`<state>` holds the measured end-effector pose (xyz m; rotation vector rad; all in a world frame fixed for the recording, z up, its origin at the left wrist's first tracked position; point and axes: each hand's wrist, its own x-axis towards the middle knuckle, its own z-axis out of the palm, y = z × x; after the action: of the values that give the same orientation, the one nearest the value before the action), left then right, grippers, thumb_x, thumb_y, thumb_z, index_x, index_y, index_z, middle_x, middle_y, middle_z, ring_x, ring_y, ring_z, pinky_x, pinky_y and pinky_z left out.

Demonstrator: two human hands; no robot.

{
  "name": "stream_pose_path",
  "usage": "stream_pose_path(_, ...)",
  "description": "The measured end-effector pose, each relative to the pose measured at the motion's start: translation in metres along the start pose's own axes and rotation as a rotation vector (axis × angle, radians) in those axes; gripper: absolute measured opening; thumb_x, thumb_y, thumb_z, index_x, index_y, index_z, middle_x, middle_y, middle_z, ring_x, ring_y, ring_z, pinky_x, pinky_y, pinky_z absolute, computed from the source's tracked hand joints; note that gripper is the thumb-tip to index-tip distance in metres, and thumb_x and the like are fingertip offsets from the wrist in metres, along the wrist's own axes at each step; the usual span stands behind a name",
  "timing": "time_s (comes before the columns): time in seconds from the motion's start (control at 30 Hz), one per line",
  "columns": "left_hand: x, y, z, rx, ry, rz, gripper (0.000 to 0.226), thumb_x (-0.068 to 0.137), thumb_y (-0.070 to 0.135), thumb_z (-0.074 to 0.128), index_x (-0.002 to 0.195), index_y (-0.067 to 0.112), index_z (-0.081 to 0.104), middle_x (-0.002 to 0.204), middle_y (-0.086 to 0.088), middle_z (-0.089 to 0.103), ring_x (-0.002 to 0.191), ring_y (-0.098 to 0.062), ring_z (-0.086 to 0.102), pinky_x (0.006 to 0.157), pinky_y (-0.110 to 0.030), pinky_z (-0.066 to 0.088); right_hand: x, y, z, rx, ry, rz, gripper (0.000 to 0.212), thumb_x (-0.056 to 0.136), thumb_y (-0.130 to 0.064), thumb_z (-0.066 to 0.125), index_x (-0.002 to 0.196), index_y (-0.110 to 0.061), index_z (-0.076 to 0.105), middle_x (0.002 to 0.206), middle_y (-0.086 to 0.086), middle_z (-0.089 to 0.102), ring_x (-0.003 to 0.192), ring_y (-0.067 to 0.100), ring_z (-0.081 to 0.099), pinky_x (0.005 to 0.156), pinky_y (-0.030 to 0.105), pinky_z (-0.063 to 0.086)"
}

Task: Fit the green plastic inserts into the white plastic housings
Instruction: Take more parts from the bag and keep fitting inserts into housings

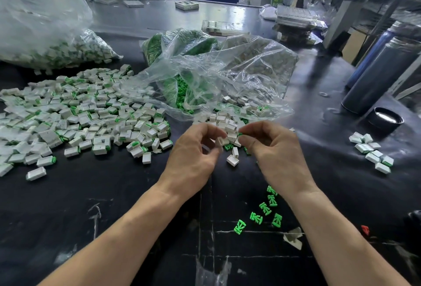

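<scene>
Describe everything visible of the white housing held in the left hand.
The white housing is a small boxy piece of what looks like matte white plastic, tilted, with an open side facing partly toward the camera. The left hand pinches it at the fingertips, above the black table and just in front of a heap of loose housings. The right hand is close beside it, apparently holding something green; whether they touch cannot be told. No insert shows inside it.

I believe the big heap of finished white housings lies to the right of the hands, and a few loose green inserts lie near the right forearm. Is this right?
Not quite. The head view shows the big heap of finished white housings to the left of the hands. The few loose green inserts do lie near the right forearm.
</scene>
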<state>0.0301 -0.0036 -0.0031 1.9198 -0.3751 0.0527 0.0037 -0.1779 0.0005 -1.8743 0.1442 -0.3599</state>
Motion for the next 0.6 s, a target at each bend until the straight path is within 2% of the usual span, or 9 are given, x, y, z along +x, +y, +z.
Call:
stream_pose_path(0.13, 0.0001, 0.0027, 0.0008, -0.104, -0.014, -0.004, 0.021, 0.091, 0.004, 0.074, 0.099, 0.024, 0.070, 0.091, 0.009, 0.072, 0.084, -0.010, 0.068, 0.081, -0.031, 0.057, -0.0045, -0.0026, 0.0035, 0.178, -0.031, -0.007, 0.021, 0.091, -0.004, 0.076, 0.088, -0.025, 0.075, 0.071, -0.002, 0.072, 0.060, 0.008, 0.063, 0.046, 0.018, 0.044)
stream_pose_path(0.27, -0.0006, 0.0038, -0.0004, -0.164, -0.011, 0.002, 0.023, 0.092, 0.008, 0.074, 0.104, 0.027, 0.073, 0.093, 0.014, 0.073, 0.086, -0.017, 0.069, 0.086, -0.049, 0.058, -0.0043, -0.0045, 0.0048, 0.209, -0.061, -0.042, 0.022, 0.093, 0.002, 0.071, 0.098, -0.019, 0.078, 0.067, -0.008, 0.069, 0.054, 0.003, 0.056, 0.048, 0.017, 0.045)
stream_pose_path(0.37, -0.0007, 0.0038, -0.0011, -0.221, -0.017, -0.001, 0.023, 0.095, 0.009, 0.071, 0.110, 0.027, 0.075, 0.092, 0.012, 0.075, 0.084, -0.029, 0.068, 0.085, -0.052, 0.059, -0.0051, -0.0051, 0.0064, 0.244, -0.061, -0.060, 0.024, 0.093, 0.004, 0.071, 0.100, -0.018, 0.077, 0.065, -0.007, 0.068, 0.049, 0.006, 0.053, 0.051, 0.016, 0.045)
stream_pose_path(0.4, -0.0004, 0.0034, -0.0016, -0.240, -0.023, -0.006, 0.025, 0.096, 0.009, 0.069, 0.112, 0.027, 0.075, 0.090, 0.012, 0.075, 0.080, -0.027, 0.067, 0.083, -0.049, 0.060, -0.0056, -0.0055, 0.0068, 0.248, -0.064, -0.065, 0.023, 0.093, 0.003, 0.071, 0.100, -0.019, 0.077, 0.066, -0.006, 0.069, 0.050, 0.007, 0.053, 0.052, 0.017, 0.045)
stream_pose_path(0.5, 0.0005, 0.0012, -0.0027, -0.274, -0.070, -0.011, 0.027, 0.101, 0.011, 0.063, 0.120, 0.026, 0.074, 0.089, 0.014, 0.075, 0.079, -0.001, 0.066, 0.071, -0.026, 0.058, -0.0061, -0.0057, 0.0077, 0.253, -0.063, -0.090, 0.020, 0.092, -0.001, 0.074, 0.099, -0.021, 0.075, 0.073, -0.006, 0.073, 0.057, 0.006, 0.060, 0.056, 0.017, 0.048)
stream_pose_path(0.6, 0.0013, 0.0003, -0.0023, -0.273, -0.098, -0.018, 0.031, 0.103, 0.008, 0.056, 0.123, 0.024, 0.073, 0.090, 0.013, 0.073, 0.078, 0.003, 0.063, 0.069, -0.020, 0.052, -0.0062, -0.0058, 0.0083, 0.237, -0.033, -0.123, 0.020, 0.091, -0.003, 0.076, 0.097, -0.022, 0.075, 0.079, -0.003, 0.075, 0.065, 0.006, 0.064, 0.059, 0.018, 0.050)
